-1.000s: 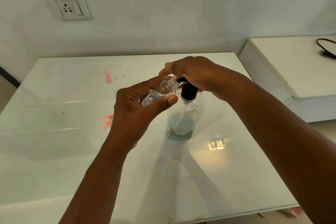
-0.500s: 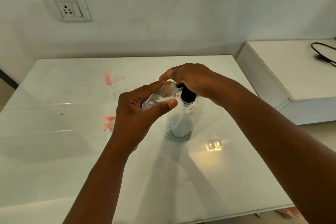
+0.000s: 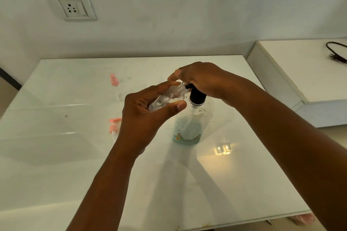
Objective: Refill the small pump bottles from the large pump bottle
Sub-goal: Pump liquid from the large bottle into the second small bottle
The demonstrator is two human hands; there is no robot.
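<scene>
The large clear pump bottle [image 3: 189,127] with a black pump head stands upright in the middle of the white glass table [image 3: 234,184]. My right hand [image 3: 202,78] lies on top of the pump head, covering it. My left hand [image 3: 142,118] holds a small clear bottle [image 3: 167,97] tilted, its open neck touching the black spout. A second small clear bottle with a pink pump [image 3: 115,85] stands at the back left. A loose pink pump top [image 3: 113,127] lies on the table, partly hidden behind my left hand.
A wall socket [image 3: 73,6] sits on the wall behind the table. To the right stands a lower white surface [image 3: 300,73] with a black cable [image 3: 336,52] on it. Something pink [image 3: 305,218] shows below the table's front right edge.
My right hand has pressed lower on the pump head. The view has shifted slightly. The small bottle stays at the spout in my left hand.
</scene>
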